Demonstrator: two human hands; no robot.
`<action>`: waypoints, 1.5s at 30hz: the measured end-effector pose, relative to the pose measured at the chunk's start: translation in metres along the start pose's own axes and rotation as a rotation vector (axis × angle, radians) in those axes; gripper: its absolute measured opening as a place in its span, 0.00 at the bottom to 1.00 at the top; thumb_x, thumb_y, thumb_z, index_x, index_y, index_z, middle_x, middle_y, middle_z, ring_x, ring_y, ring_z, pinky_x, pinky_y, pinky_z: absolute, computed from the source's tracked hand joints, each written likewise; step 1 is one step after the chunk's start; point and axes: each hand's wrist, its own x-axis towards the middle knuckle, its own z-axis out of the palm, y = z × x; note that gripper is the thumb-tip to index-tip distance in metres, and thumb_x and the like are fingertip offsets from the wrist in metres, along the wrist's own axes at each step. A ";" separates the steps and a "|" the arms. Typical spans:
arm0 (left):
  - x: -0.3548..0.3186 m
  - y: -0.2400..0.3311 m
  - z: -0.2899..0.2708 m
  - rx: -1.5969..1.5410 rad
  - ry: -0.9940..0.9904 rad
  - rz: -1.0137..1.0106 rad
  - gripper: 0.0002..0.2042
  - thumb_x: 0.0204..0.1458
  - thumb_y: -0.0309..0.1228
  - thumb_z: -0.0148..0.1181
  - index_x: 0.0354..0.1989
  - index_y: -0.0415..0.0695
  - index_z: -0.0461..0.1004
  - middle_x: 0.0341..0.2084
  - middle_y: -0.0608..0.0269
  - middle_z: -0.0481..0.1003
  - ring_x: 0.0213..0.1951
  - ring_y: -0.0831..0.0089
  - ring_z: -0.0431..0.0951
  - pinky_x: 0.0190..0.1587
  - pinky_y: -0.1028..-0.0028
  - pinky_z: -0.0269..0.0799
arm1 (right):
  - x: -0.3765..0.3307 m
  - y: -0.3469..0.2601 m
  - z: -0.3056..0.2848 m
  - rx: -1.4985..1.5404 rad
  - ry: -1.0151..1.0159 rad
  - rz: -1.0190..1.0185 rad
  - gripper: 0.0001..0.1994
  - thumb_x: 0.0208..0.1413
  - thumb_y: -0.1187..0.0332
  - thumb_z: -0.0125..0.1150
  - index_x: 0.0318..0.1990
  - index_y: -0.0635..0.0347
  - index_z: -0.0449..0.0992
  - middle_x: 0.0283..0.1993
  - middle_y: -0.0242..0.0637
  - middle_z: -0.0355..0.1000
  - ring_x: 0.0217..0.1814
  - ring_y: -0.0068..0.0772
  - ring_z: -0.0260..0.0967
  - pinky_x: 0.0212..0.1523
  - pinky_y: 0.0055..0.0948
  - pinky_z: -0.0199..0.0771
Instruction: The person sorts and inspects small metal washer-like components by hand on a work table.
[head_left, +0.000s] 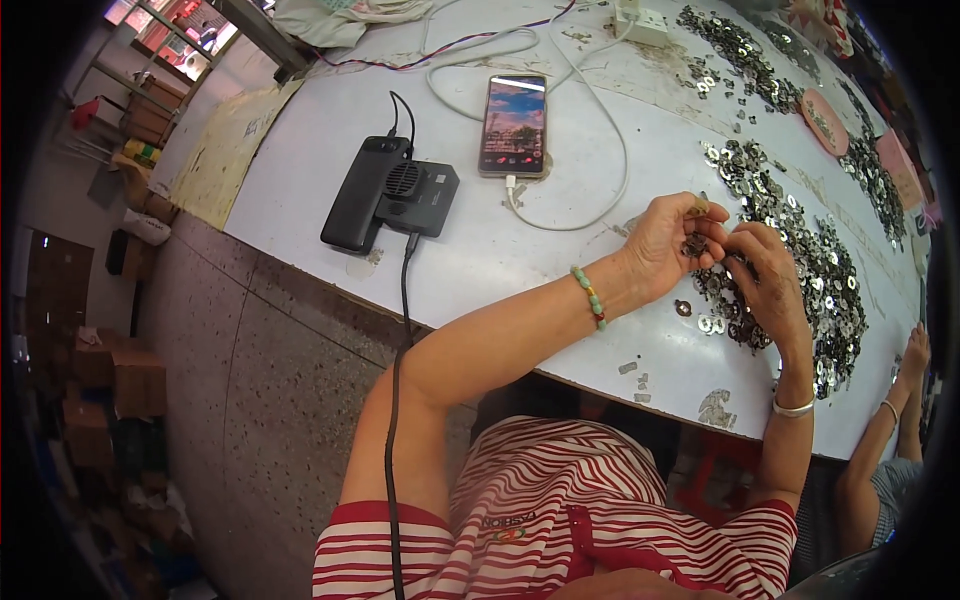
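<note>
Toward 3 o'clock on the white tabletop (500, 270), we hold our left hand (660, 248) palm up and cupped, its fingers curled around a few small metal pieces (694, 245). Our right hand (776, 280) meets it from the 4 o'clock side, thumb and fingertips drawn close together beside the left fingertips; we cannot tell whether they pinch a piece. Just past them at 3 o'clock spreads a heap of shiny metal parts (832, 290), many ring-shaped, and at 2 o'clock lies a pink tray (824, 122). At 12 o'clock we see a phone (513, 128), its screen lit with a cloudy sky and red icons, a white cable (511, 190) plugged into its lower end. Around 11 o'clock, a black block (362, 195) touches a dark grilled device (428, 200); any label there is too small for us to read. The yellowish sheet (225, 160) at 10 o'clock bears dark marks that we cannot make out. Down at 6 o'clock, our red-and-white striped shirt (570, 470) carries dark lettering, upside down in our view, beside a small coloured emblem (508, 535).
</note>
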 end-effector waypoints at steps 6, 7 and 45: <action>0.000 -0.001 0.001 -0.031 -0.018 -0.018 0.14 0.50 0.37 0.50 0.36 0.38 0.73 0.27 0.59 0.73 0.28 0.69 0.74 0.33 0.72 0.71 | -0.001 0.002 -0.002 0.054 -0.013 0.071 0.08 0.45 0.77 0.60 0.34 0.63 0.72 0.38 0.41 0.69 0.40 0.44 0.69 0.41 0.37 0.69; 0.000 -0.002 0.002 -0.034 -0.022 -0.026 0.14 0.49 0.36 0.50 0.36 0.38 0.73 0.26 0.59 0.73 0.28 0.70 0.74 0.33 0.72 0.70 | -0.001 0.002 -0.003 0.051 0.000 0.066 0.08 0.45 0.78 0.60 0.34 0.63 0.72 0.38 0.42 0.69 0.41 0.44 0.69 0.41 0.36 0.69; -0.010 -0.010 0.013 0.241 -0.118 -0.046 0.12 0.57 0.34 0.46 0.39 0.38 0.69 0.27 0.59 0.71 0.27 0.74 0.73 0.29 0.77 0.69 | -0.006 0.013 -0.022 0.725 0.033 0.460 0.07 0.53 0.68 0.61 0.35 0.60 0.71 0.28 0.24 0.66 0.22 0.10 0.57 0.21 0.12 0.56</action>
